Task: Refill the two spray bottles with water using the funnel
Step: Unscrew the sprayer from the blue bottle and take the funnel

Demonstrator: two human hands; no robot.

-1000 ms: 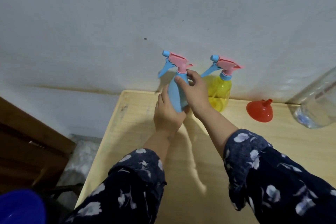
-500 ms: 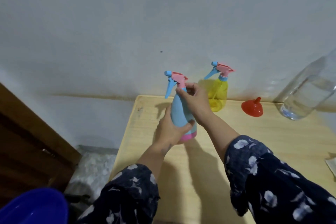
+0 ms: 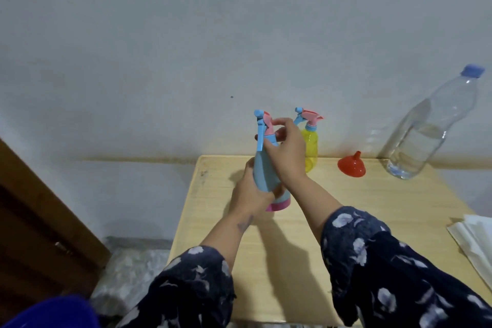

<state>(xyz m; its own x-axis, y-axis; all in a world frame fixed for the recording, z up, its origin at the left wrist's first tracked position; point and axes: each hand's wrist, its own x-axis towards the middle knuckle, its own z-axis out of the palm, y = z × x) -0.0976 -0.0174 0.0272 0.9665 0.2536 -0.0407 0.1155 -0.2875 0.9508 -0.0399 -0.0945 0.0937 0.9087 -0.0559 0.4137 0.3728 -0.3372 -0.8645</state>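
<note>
A blue spray bottle (image 3: 263, 173) with a pink base and a pink-and-blue trigger head stands on the wooden table (image 3: 332, 221). My left hand (image 3: 246, 194) wraps its body from the left. My right hand (image 3: 286, 152) grips its neck and trigger head from the right. Behind it by the wall stands a yellow spray bottle (image 3: 311, 149) with the same kind of head, partly hidden by my right hand. A red funnel (image 3: 351, 165) lies mouth-down to its right. A large clear water bottle (image 3: 426, 136) with a blue cap, partly full, stands at the far right.
The table backs onto a pale wall. Folded white paper (image 3: 474, 237) lies at the table's right edge. A dark wooden panel (image 3: 34, 221) stands at the left, and a blue rim (image 3: 48, 311) shows at the bottom left corner. My flowered sleeves fill the foreground.
The blue bottle has come toward me from beside the yellow one and now rests on the table. Its trigger head has turned, with my right hand higher on the neck. The view has pulled back.
</note>
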